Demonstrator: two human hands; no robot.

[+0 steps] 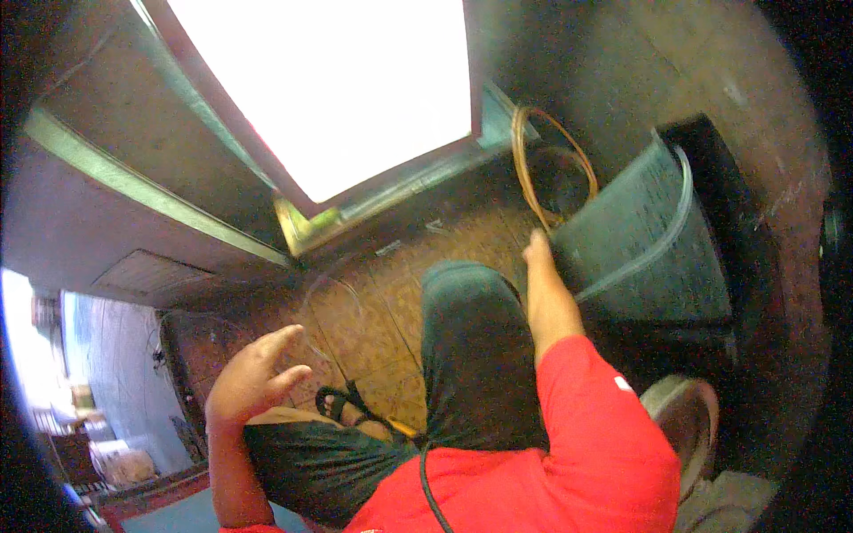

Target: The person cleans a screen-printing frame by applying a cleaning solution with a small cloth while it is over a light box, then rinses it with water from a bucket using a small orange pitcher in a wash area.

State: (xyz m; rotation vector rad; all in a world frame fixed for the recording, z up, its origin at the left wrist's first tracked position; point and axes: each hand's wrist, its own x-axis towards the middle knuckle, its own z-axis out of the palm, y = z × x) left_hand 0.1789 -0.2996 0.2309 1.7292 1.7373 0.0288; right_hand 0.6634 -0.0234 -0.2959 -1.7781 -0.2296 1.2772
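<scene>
My left hand (259, 371) is raised over my bent left leg. Its fingers stretch forward with the thumb apart, and nothing is in it. My right hand (537, 252) reaches forward beside my right knee, next to a dark grey, ribbed, bin-like thing (635, 235) with a pale curved band. Only the thumb side shows, so I cannot tell whether the hand touches or grips it. Just beyond stands a thin orange-brown hoop (522, 164), perhaps a rim or a coil.
Ahead is a glaring white rectangle (346, 89) in a dark frame. A pale-edged ledge (151, 182) runs along the left. Brown patterned tiles (373, 298) cover the floor. A round greyish object (689, 413) is by my right elbow. A black cord (428, 484) crosses my lap.
</scene>
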